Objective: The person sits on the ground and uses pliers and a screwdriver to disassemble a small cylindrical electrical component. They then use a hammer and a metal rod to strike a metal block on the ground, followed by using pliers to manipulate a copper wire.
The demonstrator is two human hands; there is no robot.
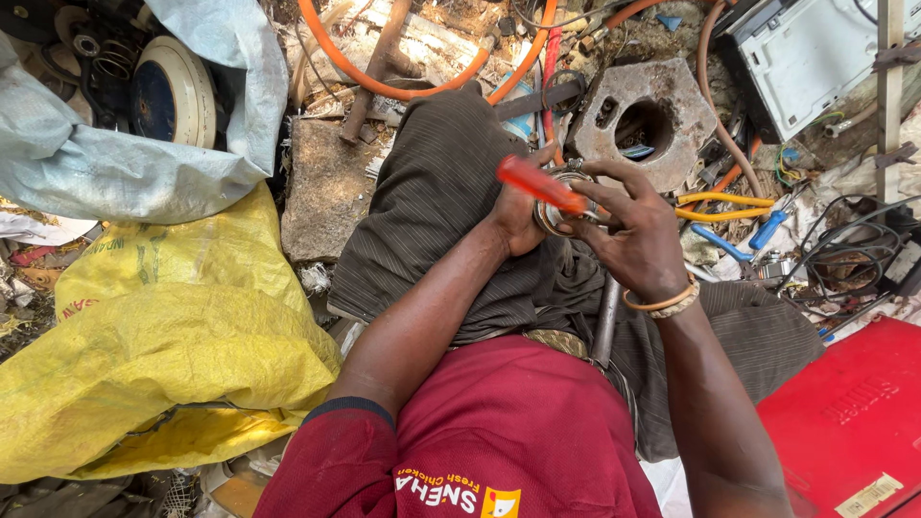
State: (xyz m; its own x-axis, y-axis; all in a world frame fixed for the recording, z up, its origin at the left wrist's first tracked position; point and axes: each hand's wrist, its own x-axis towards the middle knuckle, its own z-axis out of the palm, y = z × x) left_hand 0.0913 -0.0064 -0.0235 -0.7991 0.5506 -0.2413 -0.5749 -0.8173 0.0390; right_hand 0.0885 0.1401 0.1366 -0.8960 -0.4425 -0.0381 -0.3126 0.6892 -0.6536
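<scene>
A round metal ring-shaped part (pixel 564 197) sits between my two hands above my raised knee in striped grey trousers (pixel 436 192). My left hand (pixel 518 216) cups the part from the left side. My right hand (pixel 628 225) grips a screwdriver with a red-orange handle (pixel 539 184), its handle pointing up-left across the part; its tip is hidden by my fingers. A bangle and bracelet circle my right wrist (pixel 662 300). A grey metal rod (pixel 606 321) runs down between my legs.
A yellow woven sack (pixel 163 345) and a pale blue sack (pixel 106 163) lie at left. Beyond the knee sit a hexagonal metal casting (pixel 645 115), orange hoses (pixel 422 82), blue-handled pliers (pixel 758 235) and tangled wires. A red metal box (pixel 854 422) is at lower right, a grey metal case (pixel 815 53) upper right.
</scene>
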